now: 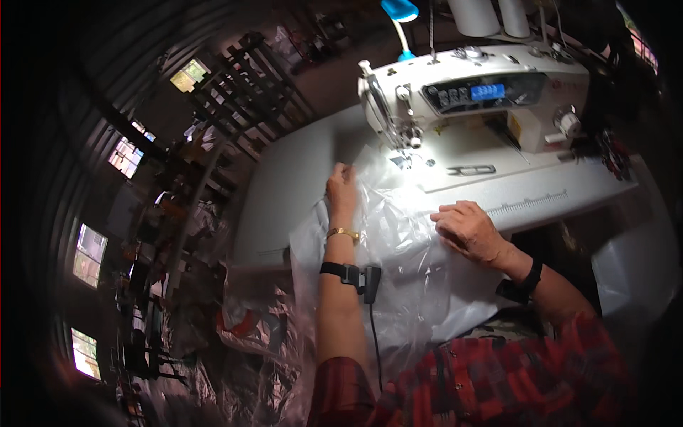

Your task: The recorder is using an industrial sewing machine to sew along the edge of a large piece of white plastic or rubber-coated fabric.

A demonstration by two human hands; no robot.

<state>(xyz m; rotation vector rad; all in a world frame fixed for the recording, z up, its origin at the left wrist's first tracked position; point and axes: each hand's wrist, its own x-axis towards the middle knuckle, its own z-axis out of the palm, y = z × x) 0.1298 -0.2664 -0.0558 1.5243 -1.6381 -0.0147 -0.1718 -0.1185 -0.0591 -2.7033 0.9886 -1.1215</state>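
Note:
A sheet of clear, shiny plastic (398,224) lies over the front of the sewing table and hangs down across my lap. My left hand (342,186) is closed on its left edge, just left of the needle area. At the sheet's right side, my right hand (466,231) has its fingers curled onto the plastic near the table's front edge. Ahead of both hands stands a white sewing machine (405,117), its needle and presser foot close to the sheet's far end under a bright light. Small thread snips (471,170) rest on the machine bed, right of the needle.
A blue lamp (400,10) shines above the machine, and white thread cones (475,16) stand behind it. The grey tabletop (284,185) extends left. More crumpled plastic (263,341) hangs at the lower left. A cable (376,341) runs down from my left wrist strap.

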